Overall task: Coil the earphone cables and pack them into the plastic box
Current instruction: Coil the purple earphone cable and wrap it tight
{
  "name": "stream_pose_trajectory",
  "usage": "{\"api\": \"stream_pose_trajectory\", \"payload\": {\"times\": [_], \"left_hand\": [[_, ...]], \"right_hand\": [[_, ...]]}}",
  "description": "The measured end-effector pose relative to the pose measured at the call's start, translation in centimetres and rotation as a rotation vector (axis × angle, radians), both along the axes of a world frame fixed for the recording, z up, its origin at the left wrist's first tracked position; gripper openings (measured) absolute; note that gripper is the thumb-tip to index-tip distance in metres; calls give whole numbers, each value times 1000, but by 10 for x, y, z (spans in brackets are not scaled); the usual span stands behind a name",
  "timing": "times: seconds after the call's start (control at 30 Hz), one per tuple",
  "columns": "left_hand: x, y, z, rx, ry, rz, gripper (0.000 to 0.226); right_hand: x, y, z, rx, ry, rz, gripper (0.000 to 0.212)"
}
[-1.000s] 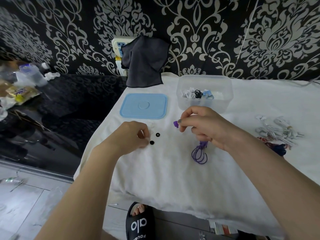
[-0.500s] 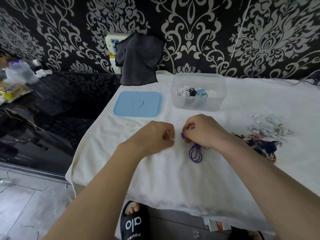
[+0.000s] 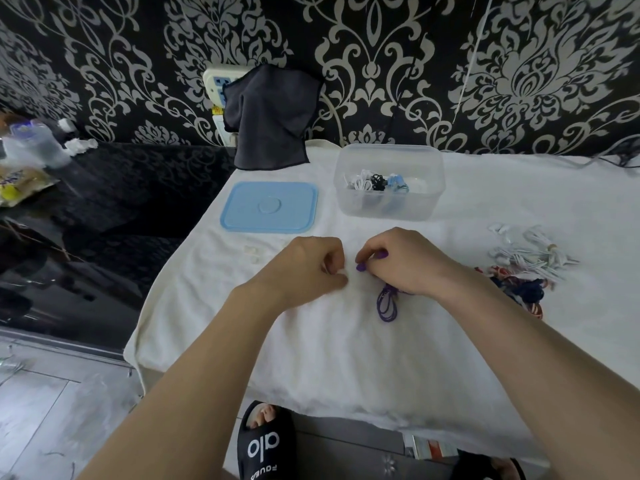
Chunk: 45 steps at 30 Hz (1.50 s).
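Note:
My right hand (image 3: 398, 261) holds a purple earphone (image 3: 361, 267) at its fingertips, and the coiled purple cable (image 3: 387, 304) hangs out from under the palm onto the white cloth. My left hand (image 3: 313, 266) sits just left of it with its fingers curled and pinched together; what it pinches is too small to tell. The clear plastic box (image 3: 388, 183) stands behind the hands with several coiled earphones inside. Its blue lid (image 3: 270, 207) lies to the left of it.
A heap of white earphone cables (image 3: 526, 252) and dark blue and red ones (image 3: 519, 289) lies at the right. Small white ear tips (image 3: 252, 252) lie left of my left hand. A dark cloth (image 3: 272, 116) hangs at the back over a wall socket. The table's left edge drops to a black surface.
My left hand has moved right from the small black ear tips and now meets my right hand. My right hand has come down towards the cloth with the purple earphone.

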State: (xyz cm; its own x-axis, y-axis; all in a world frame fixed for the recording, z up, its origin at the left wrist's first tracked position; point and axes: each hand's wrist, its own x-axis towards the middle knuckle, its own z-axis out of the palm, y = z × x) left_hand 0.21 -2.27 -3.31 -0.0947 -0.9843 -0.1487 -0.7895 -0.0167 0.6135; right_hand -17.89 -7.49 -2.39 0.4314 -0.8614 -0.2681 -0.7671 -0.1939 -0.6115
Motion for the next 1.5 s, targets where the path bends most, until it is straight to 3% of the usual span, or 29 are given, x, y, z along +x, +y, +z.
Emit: {"api": "stream_pose_trajectory", "payload": {"times": [0.13,0.27,0.4,0.57,0.9,1.07,1.33,1.5], "left_hand": [[-1,-2,7,-13,137,95,9],[-1,-3,14,2,248,178,12],[-5,-3,19,39,334,206,16],[-11,-4,25,70,426,223,21],[-12,-3,34,51,424,235,19],[-13,-1,38,56,478,253,15],[-12,-3,38,61,516,265,26],[-12,-3,39,51,484,258,24]], "right_hand": [[1,-3,9,102,-143,-71,31],[0,-2,22,331,-408,-219,34],[1,2,29,402,-580,-282,31],[5,7,32,381,-636,-268,29],[1,7,37,429,-666,-261,28],[3,4,33,333,-657,-313,35],[4,5,33,358,-676,-289,36],[2,5,33,388,-697,-253,22]]}}
